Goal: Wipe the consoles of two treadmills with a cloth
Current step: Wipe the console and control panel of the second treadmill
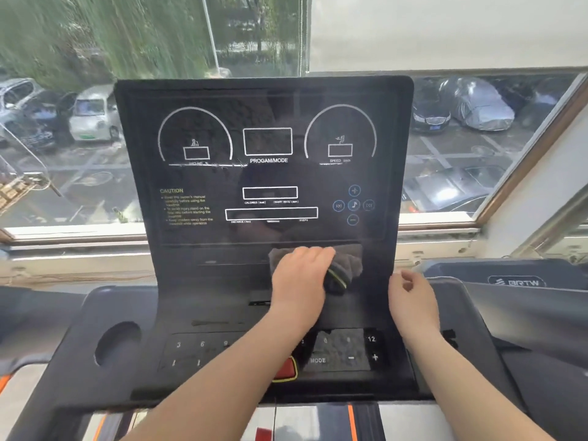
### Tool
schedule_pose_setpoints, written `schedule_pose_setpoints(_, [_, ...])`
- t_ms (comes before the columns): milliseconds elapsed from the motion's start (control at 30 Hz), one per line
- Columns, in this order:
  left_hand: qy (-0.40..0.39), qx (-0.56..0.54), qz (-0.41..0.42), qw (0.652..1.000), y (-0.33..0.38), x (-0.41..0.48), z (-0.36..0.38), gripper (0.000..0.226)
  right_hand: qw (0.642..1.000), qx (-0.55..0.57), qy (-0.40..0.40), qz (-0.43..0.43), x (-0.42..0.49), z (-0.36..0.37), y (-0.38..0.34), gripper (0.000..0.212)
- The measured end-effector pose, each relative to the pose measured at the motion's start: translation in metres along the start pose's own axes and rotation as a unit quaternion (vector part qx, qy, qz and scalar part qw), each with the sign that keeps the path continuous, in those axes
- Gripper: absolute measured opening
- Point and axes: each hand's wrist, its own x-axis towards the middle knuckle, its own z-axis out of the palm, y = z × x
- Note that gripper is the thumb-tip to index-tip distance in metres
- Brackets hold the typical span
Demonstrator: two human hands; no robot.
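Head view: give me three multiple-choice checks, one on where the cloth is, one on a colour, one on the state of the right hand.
1. Where is the cloth?
A. on the top edge of the console
B. on the ledge just below the display panel
C. in the cup holder

2. What colour is the cloth's edge trim?
A. yellow-green
B. pink
C. white

3. What is the right hand doing?
A. pressing the cloth
B. pushing the red button
C. resting empty at the console's right edge

Answers: 1 B, the left hand presses it there below the display panel. 2 A, a bright stripe shows along the fold. 3 C, its fingers curl with nothing in them.
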Motion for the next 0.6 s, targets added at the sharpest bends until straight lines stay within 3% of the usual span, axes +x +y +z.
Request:
schedule_pose_setpoints(67, [-0.024,0.006,0.025,0.999,0.001,0.007,0.000,0.049,0.998,-0.035,0.029,-0.035,-0.016,0.002,-0.009,0.024])
schedule_pose_setpoints(167, [-0.035,0.023,0.053,0.998,-0.018,0.008,-0.007,0.050,0.997,-0.035,0.003,-0.072,-0.040,0.024,-0.036,0.015])
schedule_pose_setpoints(467, [-0.012,0.030,0.036,0.999,-0.162,-0.040,-0.067,0.053,0.994,0.017,-0.063,-0.083,-0.112,0.140,-0.087,0.038])
schedule_pose_setpoints(600, [-0.013,0.012,-0.057,0.998,-0.229,-0.075,-0.098,0.048,0.989,0.031,-0.102,-0.102,-0.129,0.173,-0.105,0.045])
